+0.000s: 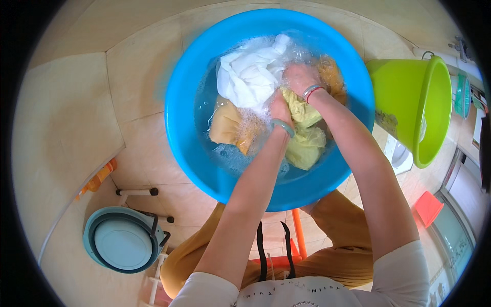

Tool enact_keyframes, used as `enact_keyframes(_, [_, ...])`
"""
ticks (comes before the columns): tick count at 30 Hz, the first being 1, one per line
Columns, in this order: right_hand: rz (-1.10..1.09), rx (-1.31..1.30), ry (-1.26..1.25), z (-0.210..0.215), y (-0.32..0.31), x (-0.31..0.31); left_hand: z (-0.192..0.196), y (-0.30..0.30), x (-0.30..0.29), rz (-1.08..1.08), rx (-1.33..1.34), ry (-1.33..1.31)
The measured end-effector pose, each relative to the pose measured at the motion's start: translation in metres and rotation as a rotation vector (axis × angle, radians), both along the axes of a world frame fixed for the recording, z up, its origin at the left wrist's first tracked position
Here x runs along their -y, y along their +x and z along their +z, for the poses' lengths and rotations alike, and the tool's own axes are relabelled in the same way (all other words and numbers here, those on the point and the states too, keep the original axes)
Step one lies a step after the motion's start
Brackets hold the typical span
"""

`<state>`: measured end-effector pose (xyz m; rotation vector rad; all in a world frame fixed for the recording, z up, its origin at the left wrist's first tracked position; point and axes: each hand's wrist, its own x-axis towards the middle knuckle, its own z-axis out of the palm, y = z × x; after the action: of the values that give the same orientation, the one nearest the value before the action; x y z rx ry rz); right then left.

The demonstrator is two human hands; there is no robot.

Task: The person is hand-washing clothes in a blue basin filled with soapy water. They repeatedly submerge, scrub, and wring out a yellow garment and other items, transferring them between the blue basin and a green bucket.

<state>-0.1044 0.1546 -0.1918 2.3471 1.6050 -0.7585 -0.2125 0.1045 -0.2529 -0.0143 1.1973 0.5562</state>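
Both hands sit in the blue basin (189, 128) of soapy water: the left hand (281, 110) and right hand (300, 78) each close on the yellow cloth (306, 140), bunching it together to rub; a white cloth (248, 77) lies just beside, a green bucket (409, 107) nearby

Blue basin (184, 128) centre frame, packed: white cloth (248, 77) upper middle, yellow cloths (304, 138) right, both hands in among them. Open soapy water (230, 153) only at lower left inside rim. Green bucket (409, 102) close on right. Bare tile floor (76, 112) across left of frame; folded teal tub (123, 240) lower left.
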Motion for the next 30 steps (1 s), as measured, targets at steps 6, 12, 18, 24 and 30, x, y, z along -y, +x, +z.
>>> enact_keyframes(6, [-0.109,0.049,0.104,0.008,-0.014,0.038,0.015,0.011,-0.003,-0.075,0.062,0.019])
enact_keyframes(12, [0.081,-0.120,0.631,0.078,-0.087,0.106,-0.045,-0.007,0.014,0.038,0.488,0.051])
enact_keyframes(18, [0.080,-0.117,0.587,0.049,-0.071,0.090,-0.016,-0.016,0.004,0.031,0.542,-0.006])
enact_keyframes(24, [-0.045,-0.102,0.197,0.018,-0.029,0.033,0.036,-0.005,-0.011,0.018,0.078,-0.035])
enact_keyframes(30, [-0.006,-0.077,0.117,-0.004,0.006,0.009,-0.015,-0.006,-0.003,-0.044,-0.069,-0.028])
